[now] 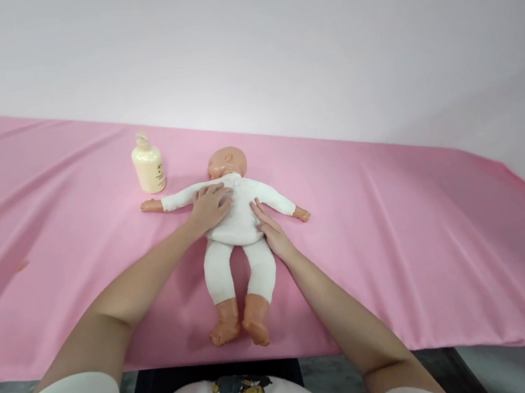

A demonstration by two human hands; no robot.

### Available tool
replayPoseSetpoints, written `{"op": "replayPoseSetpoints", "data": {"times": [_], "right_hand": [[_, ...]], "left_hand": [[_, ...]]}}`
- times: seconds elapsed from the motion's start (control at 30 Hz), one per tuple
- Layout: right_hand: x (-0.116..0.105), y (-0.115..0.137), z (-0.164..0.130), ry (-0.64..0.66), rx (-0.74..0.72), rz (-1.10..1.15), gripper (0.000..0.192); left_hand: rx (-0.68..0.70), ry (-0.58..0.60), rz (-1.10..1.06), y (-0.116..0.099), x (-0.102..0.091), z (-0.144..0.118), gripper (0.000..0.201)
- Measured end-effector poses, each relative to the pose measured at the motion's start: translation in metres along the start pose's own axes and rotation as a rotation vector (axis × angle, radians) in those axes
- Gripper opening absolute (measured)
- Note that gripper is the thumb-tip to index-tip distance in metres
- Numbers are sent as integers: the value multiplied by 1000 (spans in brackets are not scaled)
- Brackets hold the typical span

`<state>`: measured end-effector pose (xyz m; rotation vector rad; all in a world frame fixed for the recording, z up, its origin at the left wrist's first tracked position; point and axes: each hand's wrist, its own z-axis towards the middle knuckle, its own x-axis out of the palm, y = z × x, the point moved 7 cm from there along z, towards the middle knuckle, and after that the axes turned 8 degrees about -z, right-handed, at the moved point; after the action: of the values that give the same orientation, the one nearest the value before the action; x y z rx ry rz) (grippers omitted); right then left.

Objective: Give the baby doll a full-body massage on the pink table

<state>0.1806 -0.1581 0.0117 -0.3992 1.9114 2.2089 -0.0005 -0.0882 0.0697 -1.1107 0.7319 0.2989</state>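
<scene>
A baby doll (pixel 235 228) in a white bodysuit lies on its back on the pink cloth (pixel 400 226), head away from me, arms spread, bare feet toward the near edge. My left hand (pixel 210 205) rests flat on the doll's chest near its left-side shoulder. My right hand (pixel 271 229) lies with fingers extended against the doll's side, at the waist below its outstretched arm. Neither hand grips anything.
A cream lotion bottle (pixel 148 166) with a pump top stands upright just left of the doll's head, close to its hand. The pink cloth covers the table to its near edge (pixel 421 348). A pale wall rises behind.
</scene>
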Motion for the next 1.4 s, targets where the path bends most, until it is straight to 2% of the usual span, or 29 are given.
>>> {"op": "replayPoseSetpoints", "data": {"times": [0.07, 0.13, 0.23, 0.3, 0.4, 0.6, 0.73, 0.87, 1.03, 1.13, 1.23, 1.33, 1.4], "right_hand": [[-1, -2, 0, -13, 2, -39, 67], [-2, -4, -1, -26, 10, -76, 67], [-3, -5, -1, -52, 31, -111, 69], [-3, -5, -1, -76, 36, -122, 70], [-5, -6, -1, -115, 22, -134, 70], [-9, -10, 1, -168, -20, -146, 65], [-13, -2, 2, -234, -85, -226, 52], [-13, 20, 5, -308, -178, -312, 38], [-1, 77, 18, -314, -384, -352, 29], [7, 129, 24, -317, -570, -353, 24], [5, 180, 25, -347, -733, -324, 23], [-8, 217, 21, -389, -828, -220, 25], [-17, 231, 16, -418, -885, -148, 32]], "left_hand": [[-17, -23, -347, 5, -21, 12, 39], [-140, -112, -825, 23, -50, 24, 38], [-292, -326, -1508, 55, -92, 35, 36], [-331, -447, -1786, 70, -114, 36, 37], [-343, -492, -1990, 77, -131, 32, 39], [-224, -359, -2168, 52, -140, 29, 39], [-258, -424, -2218, 56, -144, 31, 29], [-279, -469, -2222, 66, -144, 36, 25], [-322, -530, -2155, 73, -142, 38, 29], [-295, -557, -2124, 74, -143, 38, 30], [-279, -549, -2091, 71, -146, 36, 31], [-262, -443, -2026, 51, -148, 31, 32], [-220, -351, -1911, 24, -146, 24, 30]]}}
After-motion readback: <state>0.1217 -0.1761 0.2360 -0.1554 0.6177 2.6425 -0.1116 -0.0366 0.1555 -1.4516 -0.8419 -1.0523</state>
